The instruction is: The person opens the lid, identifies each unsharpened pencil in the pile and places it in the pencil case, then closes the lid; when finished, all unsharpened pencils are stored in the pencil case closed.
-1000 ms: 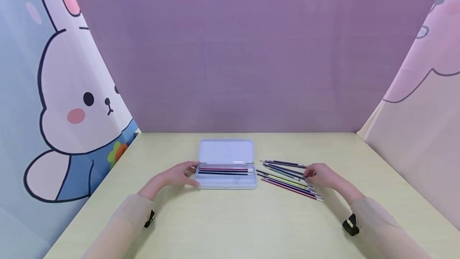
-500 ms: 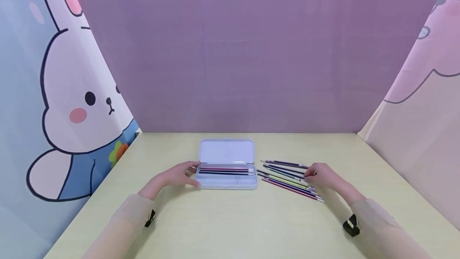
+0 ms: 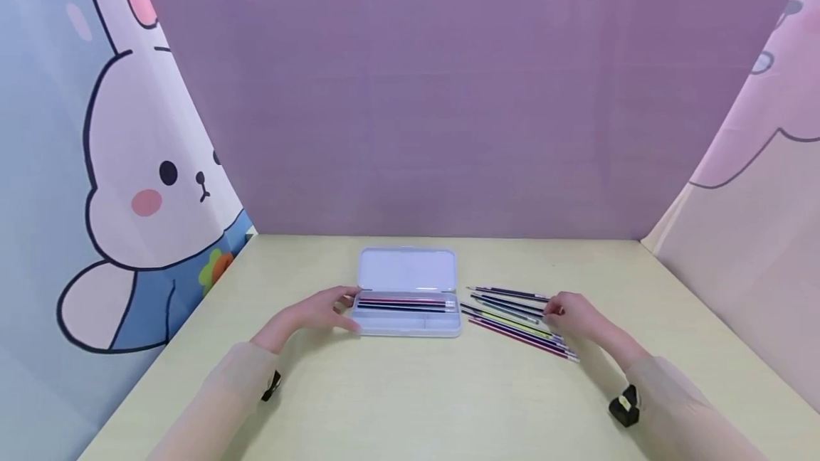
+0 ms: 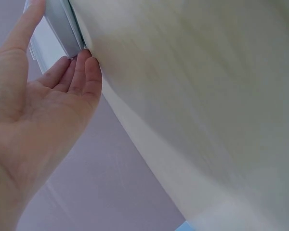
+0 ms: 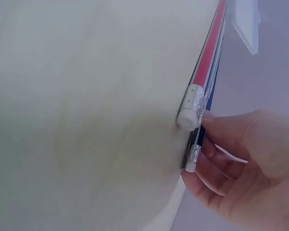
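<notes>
A pale pencil case lies with its lid laid back. Several pencils, red and dark, fill its rear compartment. My left hand holds the case's left end, thumb at the front corner and fingers at the back; the left wrist view shows fingertips on its edge. On the right, my right hand pinches a dark pencil near its white eraser end, between thumb and fingers. Beside it in the right wrist view, a red pencil points its eraser at the camera.
Several loose pencils fan out right of the case, among them a yellow-green one and a dark one at the back. The light wooden table ends at a purple backdrop. Printed cloths hang at both sides.
The head view has shifted slightly, so the scene sits a little further right. Both hands keep their places at the case and the loose pencils.
</notes>
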`<state>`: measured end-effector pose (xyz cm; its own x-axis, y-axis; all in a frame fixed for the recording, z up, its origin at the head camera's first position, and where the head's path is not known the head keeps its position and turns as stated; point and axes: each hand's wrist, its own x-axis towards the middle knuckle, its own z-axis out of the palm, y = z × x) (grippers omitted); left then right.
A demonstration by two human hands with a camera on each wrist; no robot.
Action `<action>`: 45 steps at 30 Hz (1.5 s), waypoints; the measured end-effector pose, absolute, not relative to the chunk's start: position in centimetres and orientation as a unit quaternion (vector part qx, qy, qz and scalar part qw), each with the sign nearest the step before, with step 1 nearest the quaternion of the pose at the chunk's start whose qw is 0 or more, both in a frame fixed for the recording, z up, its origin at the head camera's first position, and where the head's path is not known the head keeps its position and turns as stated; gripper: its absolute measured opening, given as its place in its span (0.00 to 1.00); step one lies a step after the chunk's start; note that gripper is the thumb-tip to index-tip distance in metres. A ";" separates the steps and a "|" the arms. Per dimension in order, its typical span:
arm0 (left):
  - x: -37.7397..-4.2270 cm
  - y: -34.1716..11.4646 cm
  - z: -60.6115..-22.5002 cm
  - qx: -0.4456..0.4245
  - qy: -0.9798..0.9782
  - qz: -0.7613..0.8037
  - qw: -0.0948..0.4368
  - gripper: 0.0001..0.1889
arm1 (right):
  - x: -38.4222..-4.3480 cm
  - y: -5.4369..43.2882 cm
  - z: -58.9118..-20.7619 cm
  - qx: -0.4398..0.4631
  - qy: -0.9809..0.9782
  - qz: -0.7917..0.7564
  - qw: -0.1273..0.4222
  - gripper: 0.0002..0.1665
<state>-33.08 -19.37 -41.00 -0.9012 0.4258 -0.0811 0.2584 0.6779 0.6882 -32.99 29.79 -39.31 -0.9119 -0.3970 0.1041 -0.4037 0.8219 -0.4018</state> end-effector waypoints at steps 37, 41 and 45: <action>-33.7 -19.7 -41.4 0.196 0.910 0.347 0.114 0.44 | -33.9 28.3 -37.1 0.244 -0.940 0.217 0.095 0.03; -33.7 -19.6 -41.4 0.198 0.911 0.343 0.114 0.44 | -33.8 27.5 -36.8 0.256 -0.934 0.224 0.108 0.03; -33.9 -19.6 -41.5 0.196 0.911 0.344 0.116 0.44 | -33.9 26.7 -36.8 0.262 -0.929 0.235 0.117 0.02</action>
<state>-33.88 -19.59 -41.52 -0.8963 0.4367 -0.0771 0.2769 0.6871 0.6718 -33.94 26.68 -36.82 -0.8352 -0.4319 0.3405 -0.5419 0.7523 -0.3748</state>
